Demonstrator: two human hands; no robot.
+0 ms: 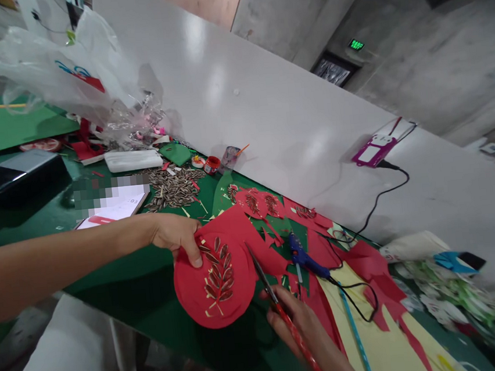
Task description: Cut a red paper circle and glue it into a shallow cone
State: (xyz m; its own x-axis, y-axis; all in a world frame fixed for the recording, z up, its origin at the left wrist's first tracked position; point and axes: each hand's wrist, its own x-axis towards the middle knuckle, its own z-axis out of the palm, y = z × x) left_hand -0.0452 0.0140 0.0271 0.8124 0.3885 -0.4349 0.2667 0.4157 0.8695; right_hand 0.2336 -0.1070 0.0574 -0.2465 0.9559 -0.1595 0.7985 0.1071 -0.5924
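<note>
My left hand [178, 239] pinches a piece of red paper [193, 307] by its upper left edge, thumb on top. The paper is rounded along the bottom, with a squarer flap at the upper right. Glued on its face is a leaf-like spray of dark red sunflower seeds [225, 274]. My right hand [293, 315] is closed around scissors [287, 321] with red handles and dark blades. Seen nearly edge-on, the blades point up along the paper's right edge; how far apart they are I cannot tell.
Sunflower seeds [173, 187] lie heaped behind my left hand. Seed-decorated red pieces [253, 202] rest against the white partition [240, 104]. A blue glue gun [307, 258] with a black cord, red scraps and yellow paper [376, 336] lie right; a plastic bag [56, 69] stands left.
</note>
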